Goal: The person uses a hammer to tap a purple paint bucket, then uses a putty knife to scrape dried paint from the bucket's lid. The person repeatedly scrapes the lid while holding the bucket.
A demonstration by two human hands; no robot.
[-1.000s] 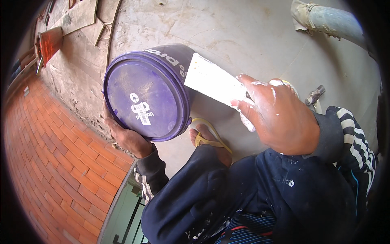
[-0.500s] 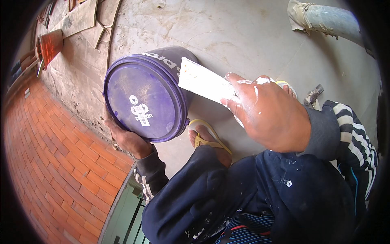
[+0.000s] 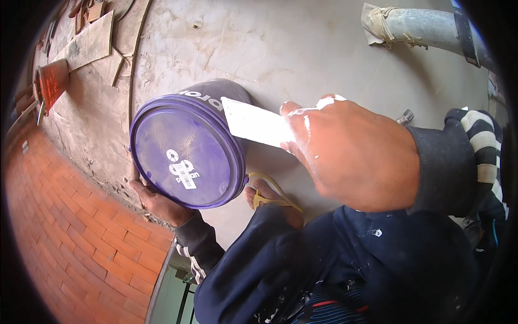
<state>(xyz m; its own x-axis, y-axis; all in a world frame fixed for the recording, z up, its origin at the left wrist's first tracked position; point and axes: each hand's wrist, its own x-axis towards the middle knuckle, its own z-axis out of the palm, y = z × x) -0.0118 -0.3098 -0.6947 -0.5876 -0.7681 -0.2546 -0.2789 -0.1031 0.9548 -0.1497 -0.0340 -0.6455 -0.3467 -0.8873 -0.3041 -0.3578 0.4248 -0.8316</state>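
- Head view: left hand (image 3: 162,206) is bracing a round, purple-lidded plastic bucket (image 3: 191,141) at left; I cannot tell its closure.
- Right hand (image 3: 353,159) is clamping a flat, white-coated scraper (image 3: 256,123) beside the bucket.
- Bracing seems the step; the next move is calling for steadiness.

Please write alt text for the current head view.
A person's white-smeared right grip holds a flat white blade near a purple-lidded bucket, with the left grip at its lower-left edge. Orange brick paving fills the lower left.
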